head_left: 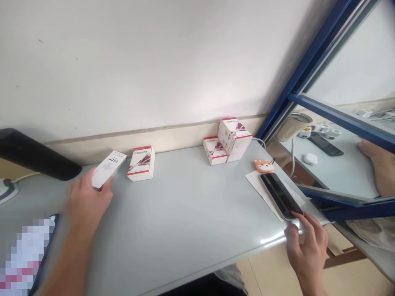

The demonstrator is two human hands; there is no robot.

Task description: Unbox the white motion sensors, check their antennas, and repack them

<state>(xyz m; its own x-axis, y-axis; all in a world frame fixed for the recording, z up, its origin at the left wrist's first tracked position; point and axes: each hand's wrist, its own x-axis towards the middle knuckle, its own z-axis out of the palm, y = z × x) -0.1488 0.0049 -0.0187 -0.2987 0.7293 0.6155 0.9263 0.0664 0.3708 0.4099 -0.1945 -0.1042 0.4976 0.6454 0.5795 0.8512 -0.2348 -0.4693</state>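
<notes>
My left hand [88, 195] is closed around a small white carton [108, 168], tilted, at the left of the table. Just right of it a white-and-red carton [141, 163] lies on the tabletop. Farther right, by the wall, a few matching cartons [226, 142] are stacked, one resting on top of the others. At the right edge my right hand [308, 242] has its fingers apart, a fingertip touching the near end of a dark smartphone [279, 193]. The phone lies on a white sheet of paper [254, 183], with an orange dog-faced case [264, 165] behind it.
The grey tabletop [182, 213] runs along a white wall [154, 61]. A black cylinder [40, 154] leans in at the far left above a pixelated item [26, 255]. On the right a blue-framed mirror or glass pane [327, 111] borders the table. A white cable [261, 142] trails behind the cartons.
</notes>
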